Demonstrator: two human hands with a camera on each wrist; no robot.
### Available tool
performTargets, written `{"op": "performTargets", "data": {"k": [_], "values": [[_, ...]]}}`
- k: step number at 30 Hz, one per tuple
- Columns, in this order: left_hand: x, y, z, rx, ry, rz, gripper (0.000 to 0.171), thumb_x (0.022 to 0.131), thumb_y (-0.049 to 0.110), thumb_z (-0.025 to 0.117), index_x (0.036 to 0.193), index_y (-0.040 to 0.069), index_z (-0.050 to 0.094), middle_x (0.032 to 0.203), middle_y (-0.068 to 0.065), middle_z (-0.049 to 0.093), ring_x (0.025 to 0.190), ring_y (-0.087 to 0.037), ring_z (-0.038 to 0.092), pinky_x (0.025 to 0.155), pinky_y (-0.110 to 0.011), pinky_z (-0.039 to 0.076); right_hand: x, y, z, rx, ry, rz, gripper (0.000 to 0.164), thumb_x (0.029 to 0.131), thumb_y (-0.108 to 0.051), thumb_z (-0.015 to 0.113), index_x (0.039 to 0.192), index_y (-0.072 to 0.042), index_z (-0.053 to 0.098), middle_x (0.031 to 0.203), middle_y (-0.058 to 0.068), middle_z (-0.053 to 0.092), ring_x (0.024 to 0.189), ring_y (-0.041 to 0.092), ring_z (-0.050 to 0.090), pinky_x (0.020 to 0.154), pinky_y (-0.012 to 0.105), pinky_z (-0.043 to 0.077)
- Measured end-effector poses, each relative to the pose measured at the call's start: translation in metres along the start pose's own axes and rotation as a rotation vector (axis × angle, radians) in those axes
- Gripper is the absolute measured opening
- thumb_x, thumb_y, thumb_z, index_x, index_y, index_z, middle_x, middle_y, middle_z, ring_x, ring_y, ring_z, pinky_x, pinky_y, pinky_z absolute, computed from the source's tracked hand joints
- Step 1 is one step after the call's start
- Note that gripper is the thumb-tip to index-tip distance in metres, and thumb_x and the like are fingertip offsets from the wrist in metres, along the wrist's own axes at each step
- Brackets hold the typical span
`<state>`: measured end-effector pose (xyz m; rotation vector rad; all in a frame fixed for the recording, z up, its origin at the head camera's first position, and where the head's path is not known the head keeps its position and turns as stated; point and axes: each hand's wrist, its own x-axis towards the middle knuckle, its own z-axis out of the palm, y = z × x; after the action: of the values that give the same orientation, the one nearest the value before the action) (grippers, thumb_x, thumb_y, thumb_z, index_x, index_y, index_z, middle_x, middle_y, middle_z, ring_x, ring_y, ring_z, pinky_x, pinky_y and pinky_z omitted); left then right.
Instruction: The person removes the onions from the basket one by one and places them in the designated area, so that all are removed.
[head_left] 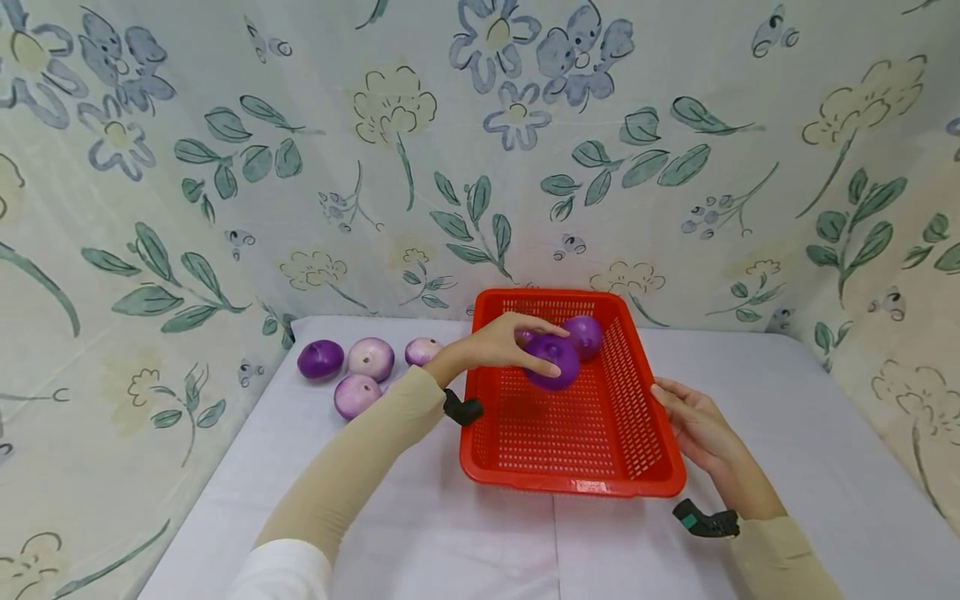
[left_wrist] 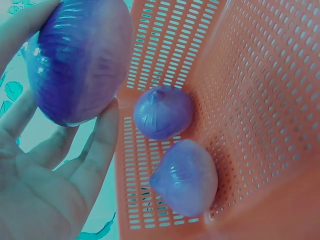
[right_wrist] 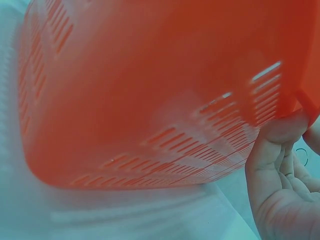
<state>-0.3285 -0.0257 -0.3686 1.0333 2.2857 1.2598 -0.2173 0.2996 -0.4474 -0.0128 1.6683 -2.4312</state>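
My left hand (head_left: 504, 340) grips a dark purple onion (head_left: 553, 363) between thumb and fingers, over the red plastic basket (head_left: 555, 485). In the left wrist view the held onion (left_wrist: 80, 60) looks large and glossy, and two more onions, one (left_wrist: 164, 112) above the other (left_wrist: 186, 177), lie inside against the basket's wall. From the head, one of these onions (head_left: 583, 337) shows plainly; the other is mostly hidden by my left hand. My right hand (head_left: 701, 425) holds the basket's right rim, its curled fingers also visible in the right wrist view.
Left of the basket, several onions sit on the white-covered table (head_left: 420, 517): a dark purple one (head_left: 321, 360) and paler ones (head_left: 371, 359), some partly behind my left arm. A floral cloth (head_left: 480, 167) hangs behind the table. Each wrist carries a small black device (head_left: 462, 408).
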Motion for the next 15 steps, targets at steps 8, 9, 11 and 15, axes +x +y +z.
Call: {"op": "performTargets", "data": {"k": [8,9,11,15], "values": [[-0.010,-0.001,-0.009,-0.036,0.054,0.000,0.053,0.080,0.036,0.084,0.129,0.029,0.068,0.130,0.008,0.061,0.116,-0.020,0.055,0.087,-0.034,0.055,0.000,0.001,-0.001,0.003,-0.010,-0.006,0.019,0.106,-0.011,0.049,0.115,-0.014,0.065,0.106,0.002,0.070,0.089,0.013,0.067,0.078,0.027,0.058],[-0.011,-0.002,-0.010,-0.039,0.058,-0.004,0.053,0.080,0.036,0.084,0.130,0.029,0.068,0.131,0.008,0.060,0.116,-0.020,0.056,0.088,-0.035,0.055,0.000,0.001,0.000,0.007,-0.011,-0.007,0.019,0.106,-0.011,0.049,0.115,-0.014,0.065,0.106,0.002,0.070,0.089,0.013,0.067,0.078,0.027,0.058],[-0.015,-0.003,-0.012,-0.041,0.068,-0.019,0.054,0.080,0.037,0.084,0.130,0.029,0.067,0.132,0.007,0.059,0.117,-0.021,0.056,0.088,-0.036,0.055,0.000,0.002,0.000,0.013,-0.018,-0.011,0.019,0.106,-0.010,0.049,0.115,-0.014,0.065,0.107,0.002,0.070,0.090,0.014,0.067,0.079,0.027,0.058],[-0.022,-0.006,-0.018,-0.036,0.087,-0.048,0.059,0.078,0.040,0.085,0.133,0.029,0.065,0.133,0.007,0.059,0.117,-0.021,0.056,0.089,-0.038,0.055,-0.001,0.002,0.000,0.035,-0.046,-0.025,0.021,0.106,-0.009,0.047,0.116,-0.012,0.065,0.107,0.003,0.070,0.090,0.014,0.068,0.079,0.027,0.058]]}}
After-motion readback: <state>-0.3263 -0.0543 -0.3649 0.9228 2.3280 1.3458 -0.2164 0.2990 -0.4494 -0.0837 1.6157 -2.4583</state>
